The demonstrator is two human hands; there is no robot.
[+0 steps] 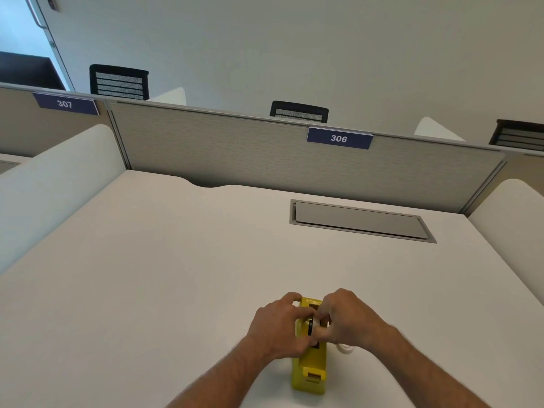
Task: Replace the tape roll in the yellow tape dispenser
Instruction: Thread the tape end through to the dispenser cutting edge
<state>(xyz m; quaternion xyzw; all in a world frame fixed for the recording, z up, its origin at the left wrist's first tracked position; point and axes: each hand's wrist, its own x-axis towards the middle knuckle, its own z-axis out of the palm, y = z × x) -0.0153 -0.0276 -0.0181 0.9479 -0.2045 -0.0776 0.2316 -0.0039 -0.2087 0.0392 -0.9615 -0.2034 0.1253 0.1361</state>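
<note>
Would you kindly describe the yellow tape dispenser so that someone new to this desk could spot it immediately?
Start at the white desk below the partition sign reading 306. At its near edge, both hands meet over one object: the left hand and the right hand work at the tape roll in its middle. That is the yellow tape dispenser, the only brightly coloured thing on the pale desk.

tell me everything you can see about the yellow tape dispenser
The yellow tape dispenser is a long, narrow block that looks like glossy plastic, standing upright on the white desk near its front edge. One end, with a recessed slot, faces the camera. In its open middle sits a tape roll on a dark hub. The left hand grips its side; the right hand pinches the roll.
</note>
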